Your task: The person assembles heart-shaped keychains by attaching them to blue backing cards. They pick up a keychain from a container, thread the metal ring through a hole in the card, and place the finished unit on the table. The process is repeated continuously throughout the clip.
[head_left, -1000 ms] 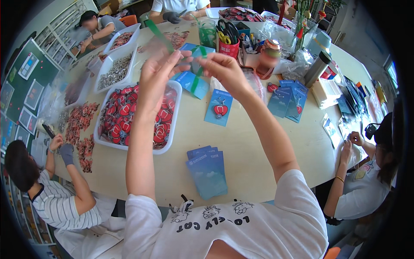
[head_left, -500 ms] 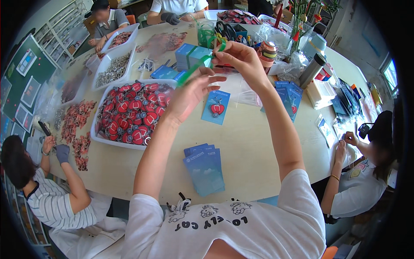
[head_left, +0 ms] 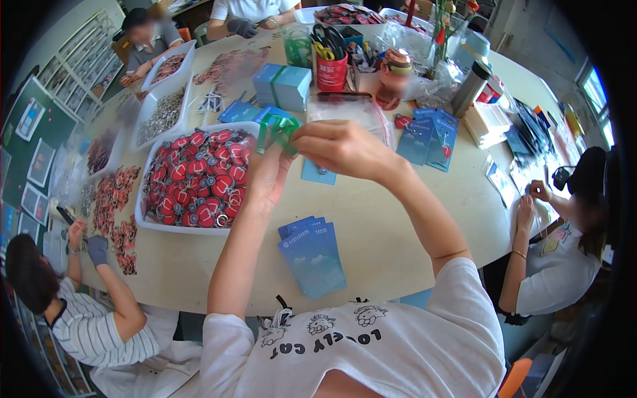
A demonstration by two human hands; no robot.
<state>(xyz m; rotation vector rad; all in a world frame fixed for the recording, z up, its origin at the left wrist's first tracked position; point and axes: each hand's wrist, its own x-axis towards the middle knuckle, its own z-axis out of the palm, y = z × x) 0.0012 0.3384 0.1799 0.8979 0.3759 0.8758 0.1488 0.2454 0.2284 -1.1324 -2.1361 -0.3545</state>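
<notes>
A shiny green ribbon (head_left: 281, 127) is looped between my two hands above the table. My left hand (head_left: 267, 174) is closed on the ribbon, with a loop standing up over its fingers. My right hand (head_left: 345, 147) pinches the ribbon from the other side, fingertips close against the left hand. Below them lies a blue card (head_left: 314, 175), partly covered by my hands. A white tub (head_left: 188, 229) full of red heart-shaped keychains (head_left: 199, 179) stands by my left forearm. Nearer to me, several blue cards (head_left: 313, 259) lie in a loose stack.
A banded block of blue cards (head_left: 282, 87), a green-filled glass (head_left: 297, 48) and a red holder with scissors (head_left: 332, 71) stand beyond my hands. More blue cards (head_left: 424, 139) lie right, near a thermos (head_left: 472, 89). Other people sit around the table; another tub (head_left: 159, 119) holds metal parts.
Both hands have come lower and closer together, and the right hand has moved leftward. The stretched ribbon is now bunched in loops. My hands now cover the card's keychain.
</notes>
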